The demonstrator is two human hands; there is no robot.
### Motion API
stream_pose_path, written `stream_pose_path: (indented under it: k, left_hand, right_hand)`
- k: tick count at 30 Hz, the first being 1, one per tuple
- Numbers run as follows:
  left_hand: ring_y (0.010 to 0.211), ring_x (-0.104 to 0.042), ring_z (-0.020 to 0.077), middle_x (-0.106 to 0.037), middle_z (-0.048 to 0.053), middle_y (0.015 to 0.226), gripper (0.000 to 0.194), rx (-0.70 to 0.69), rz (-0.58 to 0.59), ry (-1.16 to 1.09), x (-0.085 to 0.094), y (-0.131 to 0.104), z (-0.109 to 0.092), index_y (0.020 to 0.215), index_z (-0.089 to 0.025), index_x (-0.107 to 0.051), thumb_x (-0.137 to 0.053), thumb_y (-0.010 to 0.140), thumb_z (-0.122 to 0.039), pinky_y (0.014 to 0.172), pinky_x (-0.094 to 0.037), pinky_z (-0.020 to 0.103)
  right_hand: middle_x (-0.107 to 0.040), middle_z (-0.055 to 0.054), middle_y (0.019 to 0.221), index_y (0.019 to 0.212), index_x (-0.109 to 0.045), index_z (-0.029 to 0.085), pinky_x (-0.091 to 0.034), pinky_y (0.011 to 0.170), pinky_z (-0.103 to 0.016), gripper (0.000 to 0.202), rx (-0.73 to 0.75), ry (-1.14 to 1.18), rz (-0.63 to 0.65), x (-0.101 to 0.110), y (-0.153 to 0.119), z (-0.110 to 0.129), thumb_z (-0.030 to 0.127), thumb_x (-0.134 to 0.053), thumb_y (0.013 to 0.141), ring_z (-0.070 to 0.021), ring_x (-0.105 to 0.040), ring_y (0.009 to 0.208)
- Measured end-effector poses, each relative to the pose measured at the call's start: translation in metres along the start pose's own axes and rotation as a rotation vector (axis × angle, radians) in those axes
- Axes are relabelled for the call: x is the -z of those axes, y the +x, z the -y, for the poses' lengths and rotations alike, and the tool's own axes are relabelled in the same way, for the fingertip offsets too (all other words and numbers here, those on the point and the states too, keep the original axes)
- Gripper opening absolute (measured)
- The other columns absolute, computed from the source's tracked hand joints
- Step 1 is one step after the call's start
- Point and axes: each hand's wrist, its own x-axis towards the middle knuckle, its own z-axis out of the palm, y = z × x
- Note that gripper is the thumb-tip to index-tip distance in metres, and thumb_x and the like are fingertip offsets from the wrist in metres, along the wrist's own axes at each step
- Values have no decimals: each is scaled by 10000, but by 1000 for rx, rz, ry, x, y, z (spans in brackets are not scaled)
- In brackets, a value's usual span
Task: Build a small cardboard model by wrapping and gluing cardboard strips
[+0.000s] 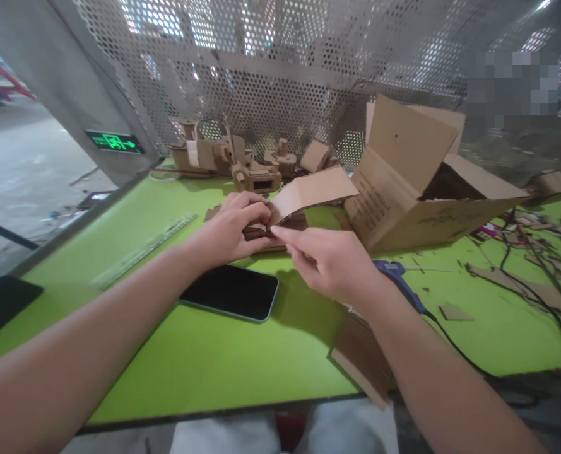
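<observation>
A bent cardboard piece (308, 192) with a raised flap is held over the middle of the green table. My left hand (237, 230) grips its near left end, thumb and fingers closed on the cardboard. My right hand (332, 258) is closed, its index fingertip at the same near edge; whatever lies inside its curled fingers is hidden. Below my left wrist lies a dark-screened phone (235, 293). Right of my right hand is a blue glue gun (398, 277) with a cable. A folded cardboard strip (363, 356) lies under my right forearm, over the table's front edge.
An open cardboard box (394, 208) stands at the right rear. Built cardboard models (256, 161) line the perforated metal screen (284, 82). A clear ruler (147, 249) lies at left, a dark flat object (5, 306) at the far left. Scraps (521, 284) and cables litter the right.
</observation>
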Motion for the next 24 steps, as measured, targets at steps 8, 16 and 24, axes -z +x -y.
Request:
stream_pose_path:
  k: [8, 16, 24]
  left_hand:
    - [1286, -557, 368, -593, 161, 1319, 307, 19, 25, -2, 2, 1, -2, 1028, -204, -642, -705, 921, -485, 1127, -454, 580]
    - [1290, -560, 367, -594, 151, 1315, 316, 24, 17, 6, 2, 1, -1, 1058, -213, -643, -710, 922, -490, 1146, -441, 582]
    - [1285, -560, 355, -599, 134, 1307, 300, 37, 14, -9, 0, 1, 0, 1067, -232, -639, -706, 905, -476, 1155, -439, 580]
  right_hand:
    - [-801, -63, 1281, 1513, -631, 277, -587, 907, -407, 477, -165, -59, 266, -13, 5, -4, 246, -489, 1059, -290, -774, 1066]
    - [-808, -73, 1184, 1354, -734, 250, -582, 877, -406, 391, -235, -65, 129, -10, 6, -5, 224, -533, 1021, -286, -745, 1013]
    - [-695, -172, 1291, 1261, -762, 178, -543, 1067, -523, 329, -297, -57, -40, -20, 4, -21, 225, -604, 976, -347, -591, 1279]
